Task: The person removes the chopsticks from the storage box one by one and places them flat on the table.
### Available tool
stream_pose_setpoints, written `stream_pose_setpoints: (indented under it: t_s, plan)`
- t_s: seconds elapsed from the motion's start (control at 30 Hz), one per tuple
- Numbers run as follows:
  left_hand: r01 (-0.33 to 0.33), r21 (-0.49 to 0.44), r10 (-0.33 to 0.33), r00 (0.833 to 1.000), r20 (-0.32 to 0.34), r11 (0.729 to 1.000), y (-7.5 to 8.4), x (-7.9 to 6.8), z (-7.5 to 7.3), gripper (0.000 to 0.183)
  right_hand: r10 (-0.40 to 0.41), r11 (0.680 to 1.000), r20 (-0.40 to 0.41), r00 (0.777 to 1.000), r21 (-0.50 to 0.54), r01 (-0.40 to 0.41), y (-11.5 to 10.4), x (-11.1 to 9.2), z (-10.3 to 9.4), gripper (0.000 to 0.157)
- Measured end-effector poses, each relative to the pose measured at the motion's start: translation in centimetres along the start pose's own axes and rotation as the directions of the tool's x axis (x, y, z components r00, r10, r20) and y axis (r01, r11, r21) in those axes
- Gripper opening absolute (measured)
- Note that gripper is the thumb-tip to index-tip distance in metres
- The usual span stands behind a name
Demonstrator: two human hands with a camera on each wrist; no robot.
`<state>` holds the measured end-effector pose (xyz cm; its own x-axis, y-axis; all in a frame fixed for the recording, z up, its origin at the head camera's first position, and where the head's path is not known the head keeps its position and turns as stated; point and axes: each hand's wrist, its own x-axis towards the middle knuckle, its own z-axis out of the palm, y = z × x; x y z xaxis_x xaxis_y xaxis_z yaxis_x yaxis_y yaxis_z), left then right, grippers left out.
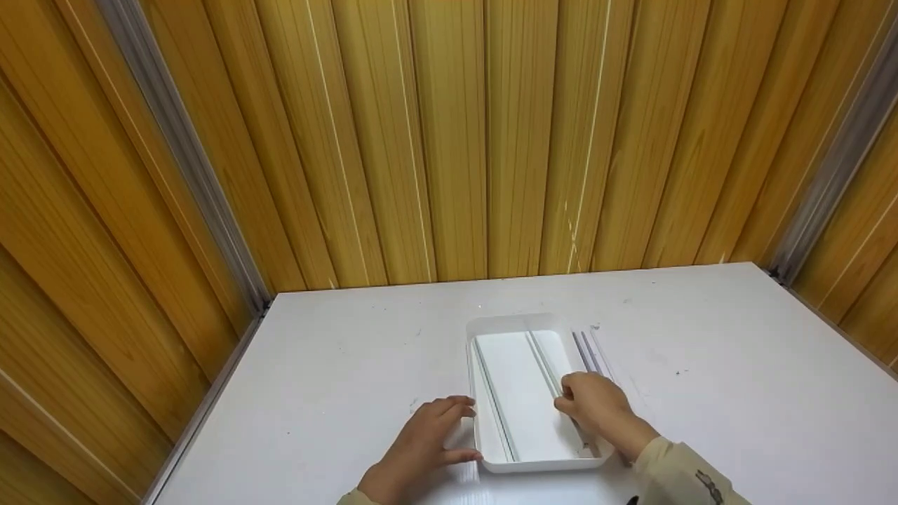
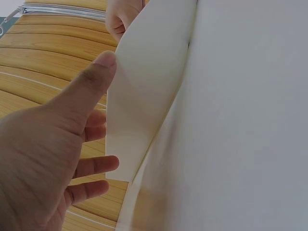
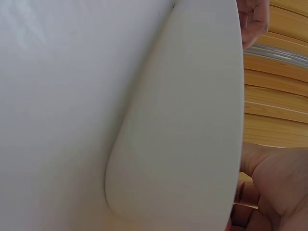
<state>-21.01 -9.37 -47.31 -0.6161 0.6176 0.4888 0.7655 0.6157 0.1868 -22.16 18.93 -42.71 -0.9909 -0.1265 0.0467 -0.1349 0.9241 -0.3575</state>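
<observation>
A white rectangular tray point(image 1: 537, 464) lies on the table with thin, straight, pale sticks inside. One pale stick point(image 1: 496, 403) runs along its left side; a second pale stick point(image 1: 541, 359) slants toward my right hand point(image 1: 596, 403). That hand reaches over the tray's right wall, fingers curled, pinching the second stick partway along; its lower part is mostly hidden. My left hand point(image 1: 424, 442) rests against the outside of the left wall, thumb and fingers spread apart. In the left wrist view the thumb point(image 2: 94, 77) meets the tray's edge.
Purple sticks point(image 1: 586, 351) lie on the table just outside the tray's right wall, beside a clear strip point(image 1: 602, 351). The white table point(image 1: 337, 379) ends at wood-patterned panels point(image 1: 456, 140) behind, with metal posts point(image 1: 203, 168) at the corners.
</observation>
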Motion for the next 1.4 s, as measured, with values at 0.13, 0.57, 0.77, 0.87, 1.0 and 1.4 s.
stream_pose_setpoints:
  t_s: [0.13, 0.57, 0.77, 0.87, 1.0, 1.4]
  plan:
    - [0.003, -0.007, -0.003, 1.000, 0.004, 1.000, 0.0, 0.0, 0.0, 0.051, 0.007, 1.000, -0.003, 1.000, 0.000, -0.007, 0.1, -0.1, -0.3, 0.026]
    - [-0.036, -0.005, 0.036, 0.999, -0.034, 0.999, -0.2, 0.1, 0.2, 0.050, 0.003, 1.000, -0.015, 1.000, -0.014, -0.004, 0.8, -0.2, -1.4, 0.023]
    - [-0.040, -0.017, 0.040, 0.998, -0.038, 0.999, -0.1, 0.0, 0.1, 0.050, 0.021, 1.000, -0.025, 0.999, -0.021, -0.021, 1.2, -0.2, -1.7, 0.023]
    - [-0.031, -0.029, 0.030, 0.999, -0.033, 0.999, -0.1, 0.0, 0.1, 0.051, 0.020, 1.000, -0.025, 0.999, -0.020, -0.021, 1.5, -0.3, -1.9, 0.023]
    - [-0.015, -0.046, 0.014, 1.000, -0.023, 0.999, -0.1, 0.0, 0.1, 0.051, 0.004, 1.000, -0.025, 1.000, -0.019, -0.005, 1.9, -0.5, -2.1, 0.021]
    - [-0.022, -0.046, 0.020, 0.999, -0.033, 0.999, -0.2, -0.1, 0.2, 0.050, 0.047, 0.999, -0.033, 0.998, -0.002, -0.047, 3.1, -0.6, -2.3, 0.029]
